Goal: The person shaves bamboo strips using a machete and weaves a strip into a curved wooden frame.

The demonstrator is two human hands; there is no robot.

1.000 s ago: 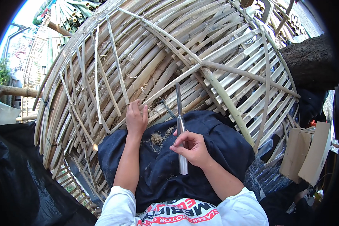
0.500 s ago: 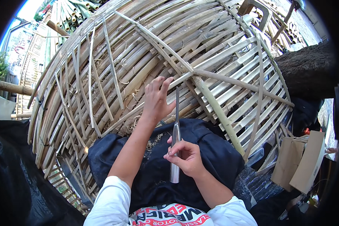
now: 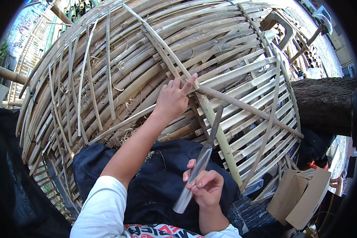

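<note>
My right hand (image 3: 205,188) is closed around the shiny metal tube handle of a knife (image 3: 196,170). Its narrow dark blade (image 3: 215,126) slants up and to the right, clear of the bamboo. Farther forward, my left hand (image 3: 174,98) lies over a long split bamboo strip (image 3: 137,116). The index finger is stretched toward the crossing of a slim bamboo strip and a round pole (image 3: 246,106); the other fingers bend over, their tips partly hidden. A black cloth (image 3: 166,178) with a few shavings on it covers my lap under the knife.
A large curved stack of bamboo strips (image 3: 146,51) fills the space ahead, with loose strips and curled shavings on it. A green bamboo pole (image 3: 220,139) leans before me. At right are a thick log (image 3: 325,104) and an open cardboard box (image 3: 299,198).
The view has shifted. The knife has tilted from nearly upright to slanting rightward. My left hand has moved right along the strip, its index finger now stretched to the crossing.
</note>
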